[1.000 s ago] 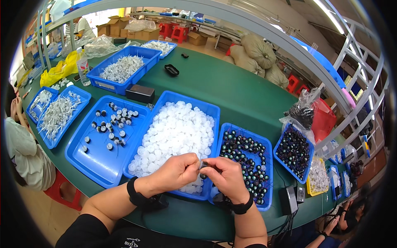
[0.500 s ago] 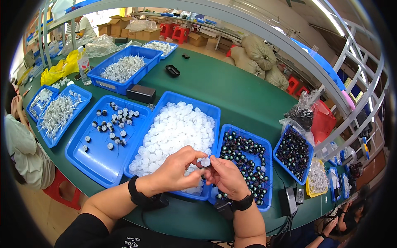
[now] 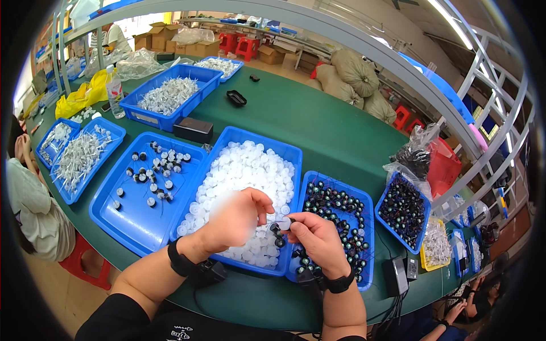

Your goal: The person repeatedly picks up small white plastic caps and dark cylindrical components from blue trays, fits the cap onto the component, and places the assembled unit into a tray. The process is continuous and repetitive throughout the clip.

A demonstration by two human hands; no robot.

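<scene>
My right hand [image 3: 316, 236] pinches a small black component with a white cap [image 3: 285, 223] near the right edge of the tray of white caps [image 3: 297, 153]. More dark round pieces [image 3: 278, 234] hang by thin wires just below those fingertips; what they hang from is hard to make out. Over the heap of white plastic caps [image 3: 242, 170], my left hand [image 3: 236, 219] is partly blurred, its fingers bent and apart with nothing visible in them. Right of that tray, another blue tray [image 3: 368, 238] carries many dark wired components [image 3: 335, 210].
At left, a blue tray [image 3: 122, 230] holds capped components. Farther off are trays of white wired parts [image 3: 170, 94], a black box [image 3: 193, 129] and a bottle [image 3: 115, 94]. A power adapter [image 3: 395, 277] lies at right. Another person [image 3: 40, 210] sits at left.
My left hand has drawn away from the right one, up and to the left, and its fingers have parted. The right hand keeps its pinch on the capped component, now with dark pieces dangling visibly.
</scene>
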